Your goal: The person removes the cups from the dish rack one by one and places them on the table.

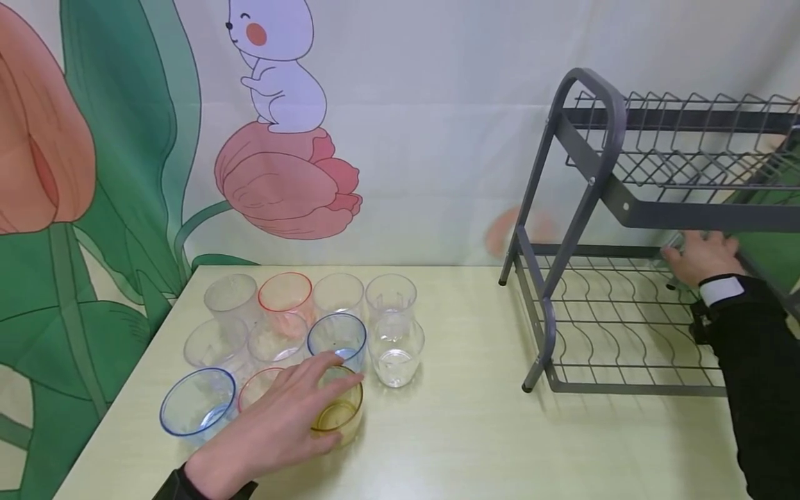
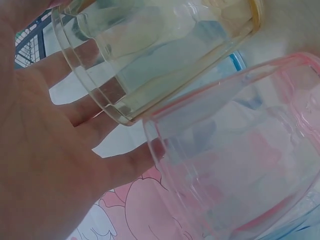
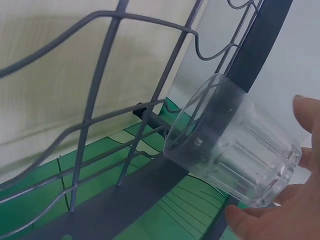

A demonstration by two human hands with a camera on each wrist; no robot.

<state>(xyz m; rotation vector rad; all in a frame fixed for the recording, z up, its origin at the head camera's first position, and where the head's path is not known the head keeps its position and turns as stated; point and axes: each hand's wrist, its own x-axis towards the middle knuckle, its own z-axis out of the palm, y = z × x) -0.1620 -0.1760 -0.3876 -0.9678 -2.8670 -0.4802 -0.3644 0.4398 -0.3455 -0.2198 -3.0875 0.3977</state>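
Observation:
On the table at left, my left hand [image 1: 287, 410] is at a yellow-rimmed clear cup [image 1: 342, 420], its thumb on the near side and its fingers across the far rim. In the left wrist view the palm faces the base of this cup, and fingers show through its wall. A pink-tinted cup [image 2: 240, 150] stands right beside it, touched by one fingertip. My right hand [image 1: 703, 258] reaches in at the lower tier of the rack. There a clear cup [image 3: 245, 150] sits mouth-down near the frame's corner, with spread fingers around its base and the thumb apart from it.
The two-tier grey wire rack [image 1: 600, 173] stands at the right, its upper tier over my right hand. Several clear cups, a blue-rimmed cup [image 1: 198, 410] and a red-rimmed cup [image 1: 286, 295] stand close together around my left hand. A printed cloth [image 1: 425, 139] hangs behind the table.

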